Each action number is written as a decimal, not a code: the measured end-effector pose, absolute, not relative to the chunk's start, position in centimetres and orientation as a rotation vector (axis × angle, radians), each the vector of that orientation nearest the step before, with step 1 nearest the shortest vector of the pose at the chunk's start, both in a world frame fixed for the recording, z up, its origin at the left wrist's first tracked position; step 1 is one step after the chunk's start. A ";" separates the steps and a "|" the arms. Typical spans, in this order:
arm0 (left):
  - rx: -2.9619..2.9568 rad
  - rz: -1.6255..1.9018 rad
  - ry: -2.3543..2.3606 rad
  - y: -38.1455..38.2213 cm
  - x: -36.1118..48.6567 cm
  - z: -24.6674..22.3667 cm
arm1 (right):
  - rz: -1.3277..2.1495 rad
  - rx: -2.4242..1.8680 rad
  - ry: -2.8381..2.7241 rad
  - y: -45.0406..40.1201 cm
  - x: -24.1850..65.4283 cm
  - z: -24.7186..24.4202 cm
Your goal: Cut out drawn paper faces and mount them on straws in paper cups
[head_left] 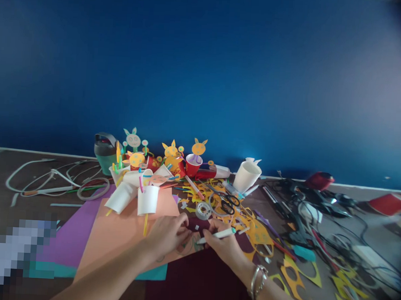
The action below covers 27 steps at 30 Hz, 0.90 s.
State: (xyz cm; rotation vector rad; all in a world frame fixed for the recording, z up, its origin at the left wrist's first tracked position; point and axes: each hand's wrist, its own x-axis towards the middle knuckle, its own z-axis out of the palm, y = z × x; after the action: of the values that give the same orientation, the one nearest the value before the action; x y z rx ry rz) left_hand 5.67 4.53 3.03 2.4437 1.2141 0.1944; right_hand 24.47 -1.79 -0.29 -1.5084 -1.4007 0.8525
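My right hand (222, 240) grips a white marker (220, 234) with a green end, its other end pointing left over a peach sheet of paper (115, 235). Green lines are drawn on that sheet between my hands. My left hand (167, 233) has its fingers curled in at the sheet's right part, beside the drawing; it seems to pinch the paper, though the fingertips are partly hidden. Just beyond both hands lies dark maroon paper (196, 223) with a small white piece on it. A roll of clear tape (204, 210) sits behind that.
White paper cups (147, 201) with straws stand and lie at left, before paper animal figures (199, 147) in cups. Black scissors (229, 204) rest on yellow paper scraps (259, 233). Cables and a glue gun (300, 236) clutter the right. A bottle (105, 154) stands by the wall.
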 end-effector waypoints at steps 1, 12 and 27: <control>2.439 0.200 1.208 4.5 5.7 3.1 | 0.850 -1.509 -1.418 -1.8 24.5 -0.2; 2.442 0.231 1.221 4.4 5.7 3.1 | 0.914 -1.498 -1.448 -2.0 24.2 0.5; 2.435 0.225 1.216 4.5 5.7 3.0 | 0.927 -1.507 -1.360 -1.9 24.2 0.3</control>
State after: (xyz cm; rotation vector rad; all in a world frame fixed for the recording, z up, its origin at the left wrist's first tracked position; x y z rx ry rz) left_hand 5.70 4.47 2.98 2.4346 1.2162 0.2246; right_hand 24.23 -1.86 0.26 -1.5067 -1.3600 0.9272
